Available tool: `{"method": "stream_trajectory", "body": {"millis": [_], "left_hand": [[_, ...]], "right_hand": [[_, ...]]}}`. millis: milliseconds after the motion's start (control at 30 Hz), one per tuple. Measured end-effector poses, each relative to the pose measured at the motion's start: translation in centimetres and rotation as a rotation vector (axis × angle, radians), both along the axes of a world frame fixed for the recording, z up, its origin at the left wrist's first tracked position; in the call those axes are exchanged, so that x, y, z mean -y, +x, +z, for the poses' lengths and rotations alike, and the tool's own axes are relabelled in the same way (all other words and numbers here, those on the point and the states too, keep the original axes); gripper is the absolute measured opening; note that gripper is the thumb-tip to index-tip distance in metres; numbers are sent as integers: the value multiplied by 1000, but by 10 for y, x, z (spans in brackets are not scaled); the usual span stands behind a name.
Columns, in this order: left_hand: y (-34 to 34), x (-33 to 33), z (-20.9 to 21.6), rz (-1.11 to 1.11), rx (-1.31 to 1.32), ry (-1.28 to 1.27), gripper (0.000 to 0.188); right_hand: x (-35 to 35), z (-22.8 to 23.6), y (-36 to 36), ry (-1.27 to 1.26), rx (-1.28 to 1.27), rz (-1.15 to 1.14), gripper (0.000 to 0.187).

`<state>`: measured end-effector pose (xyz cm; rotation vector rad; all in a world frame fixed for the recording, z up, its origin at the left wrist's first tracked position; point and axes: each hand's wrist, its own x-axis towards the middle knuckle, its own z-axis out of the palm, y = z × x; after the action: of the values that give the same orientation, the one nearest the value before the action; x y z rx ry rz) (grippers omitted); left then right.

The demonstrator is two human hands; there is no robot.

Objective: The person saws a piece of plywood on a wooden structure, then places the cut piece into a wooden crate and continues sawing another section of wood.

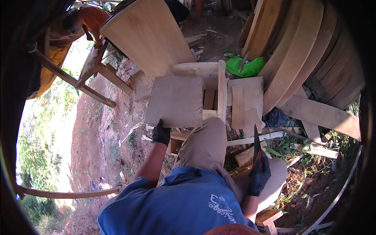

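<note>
- Lower right: right hand (259,176) clenched round the handle of a dark-bladed tool (257,143), blade upward, near the right knee (277,178); a slip could cut the leg.
- Centre: left hand (161,133) grasps the lower edge of a square panel (176,101); underside fingers hidden.
- Panel lies over a wooden frame (222,86); uneven support could let it tip.
- Upper right: leaning planks (299,58) could slide if knocked.
</note>
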<state>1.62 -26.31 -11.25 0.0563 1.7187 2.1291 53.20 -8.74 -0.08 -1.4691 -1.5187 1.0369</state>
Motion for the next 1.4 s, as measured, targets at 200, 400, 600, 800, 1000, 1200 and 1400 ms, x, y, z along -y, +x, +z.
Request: {"method": "stream_trajectory", "body": {"millis": [200,400,600,800,1000,1200,1400], "left_hand": [[19,-33,-44,-88,71,-53,33],[9,-83,-55,30,296,172,36],[2,-120,-32,45,328,284,33],[-77,-91,0,107,-94,-570,55],[-216,-67,49,-64,-541,-952,70],[-275,-150,53,-345,-563,-846,69],[-288,-232,54,-426,-790,-1121,78]], "right_hand": [[-6,20,-1,-171,-10,-72,46],[-4,-12,7,-186,-8,-44,44],[0,-10,-7,-218,-195,-88,48],[4,25,-26,-177,147,-17,50],[14,64,-54,-256,166,18,56],[14,47,-51,-115,246,30,54],[20,42,-55,-146,374,4,46]]}}
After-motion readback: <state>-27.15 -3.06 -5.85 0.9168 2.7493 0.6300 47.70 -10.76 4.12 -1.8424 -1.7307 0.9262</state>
